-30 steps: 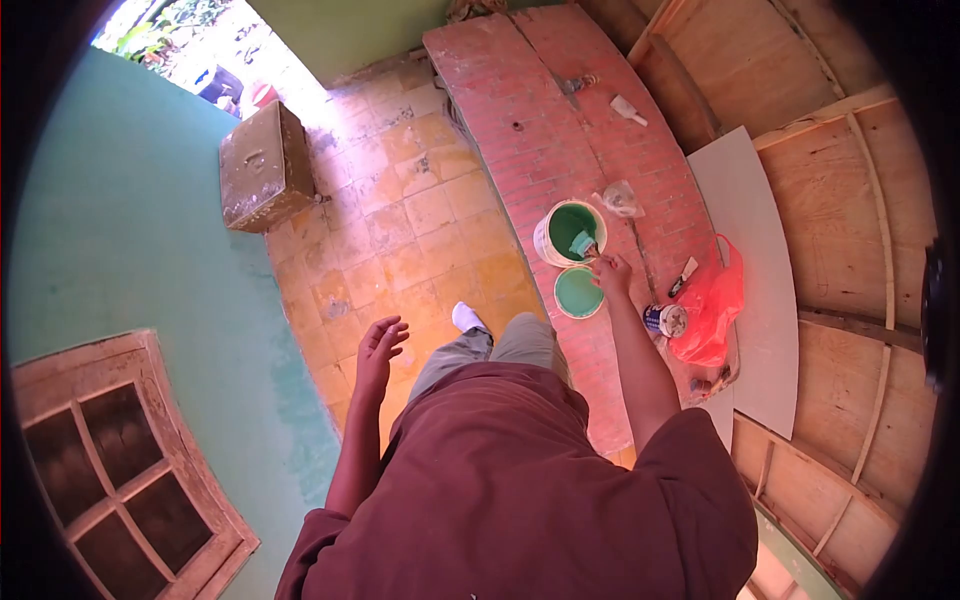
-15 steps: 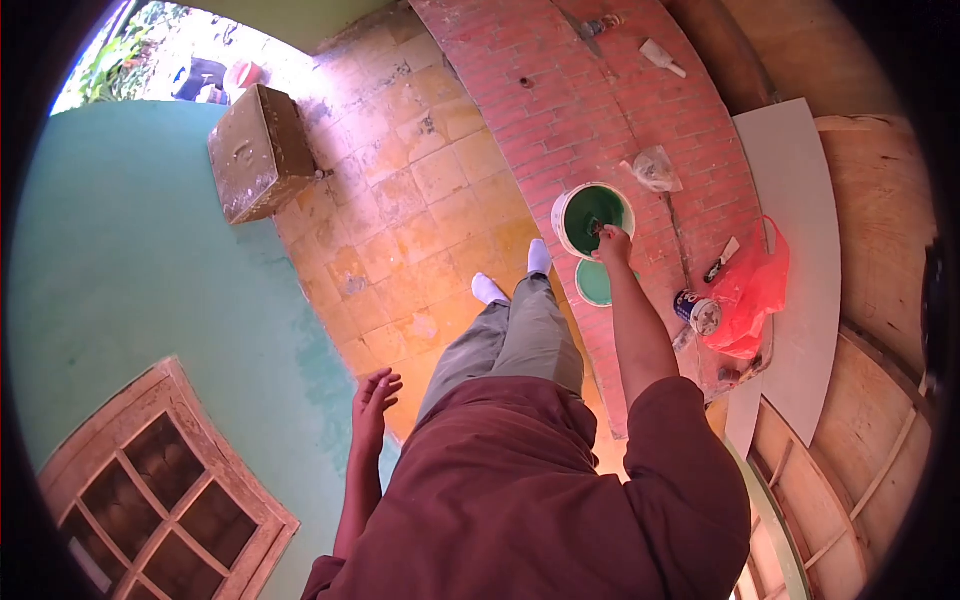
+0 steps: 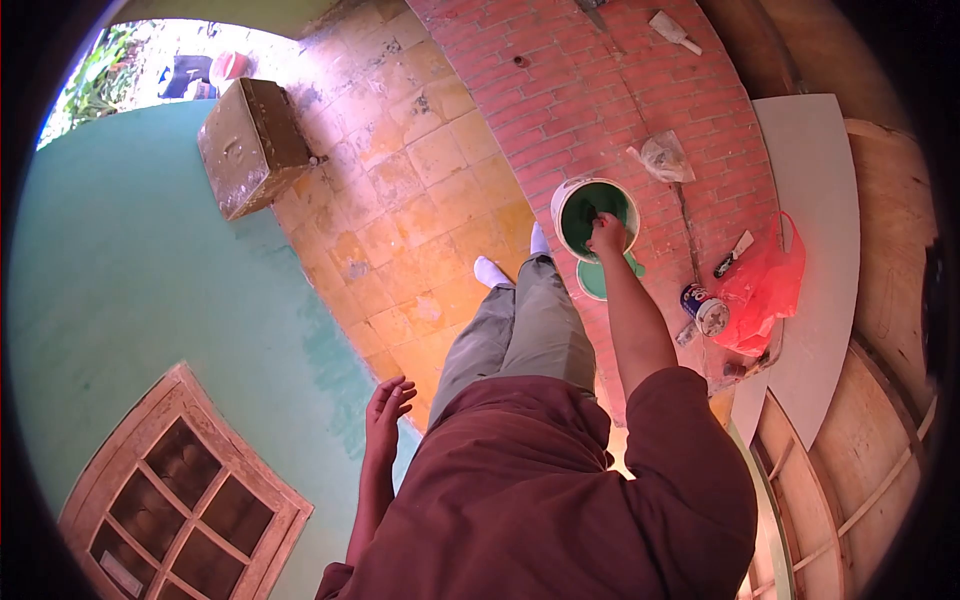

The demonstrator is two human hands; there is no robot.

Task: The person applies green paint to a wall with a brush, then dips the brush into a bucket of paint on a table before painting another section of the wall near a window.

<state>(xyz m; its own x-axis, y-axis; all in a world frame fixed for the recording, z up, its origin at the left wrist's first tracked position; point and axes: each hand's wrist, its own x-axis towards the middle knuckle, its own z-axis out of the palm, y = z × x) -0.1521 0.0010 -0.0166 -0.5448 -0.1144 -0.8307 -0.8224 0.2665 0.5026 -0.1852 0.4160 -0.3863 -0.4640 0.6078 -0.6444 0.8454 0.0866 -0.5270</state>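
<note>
green wall [image 3: 150,270] at far left, wooden window frame [image 3: 185,490] low in it. brown metal box [image 3: 252,145] on the tiled floor [image 3: 420,190]. left hand [image 3: 388,410] hangs by the hip, grip apart, fingers loose, holding nothing. right hand [image 3: 607,234] reaches into the white bucket [image 3: 562,205] of green paint on the brick tabletop [image 3: 620,90]; grip together on a brush handle, brush mostly hidden. green lid [image 3: 590,283] just beside the bucket. small tin [image 3: 706,309] and red plastic bag [image 3: 765,290] further right.
</note>
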